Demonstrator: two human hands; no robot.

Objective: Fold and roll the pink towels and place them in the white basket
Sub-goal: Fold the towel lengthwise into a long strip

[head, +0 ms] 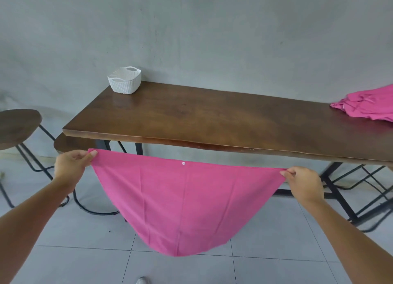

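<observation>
Hands: both are closed on cloth. The left hand (71, 164) pinches one upper corner of the held towel (182, 202) between thumb and curled fingers. The right hand (303, 182) pinches the opposite upper corner the same way.
Held towel: it is stretched in the air between the two hands, in front of the counter's near edge. Its upper edge runs almost straight from hand to hand, and the rest sags to a rounded point above the floor tiles (265, 268). It hangs as one open sheet with faint creases and appears to touch neither counter nor floor. A white dot (183, 163), perhaps a snap, sits near the middle of the upper edge.
Counter: the long, dark wood counter (191, 117) stands against a grey wall.
Basket: the white basket (125, 80) stands at the counter's far left corner, well apart from the hands. No pink shows inside it, though its bottom is hidden by its own wall.
Other towels: a crumpled pink heap (368, 108) lies at the counter's right end. The picture edge cuts it off, so the number of towels cannot be told.
Done: by my reading, nothing is finished, since no folded or rolled towel is visible anywhere.
Left: the held towel needs folding, rolling and placing in the basket, and then the heap needs the same.
Surroundings: a stool (19, 124) stands at the left.
</observation>
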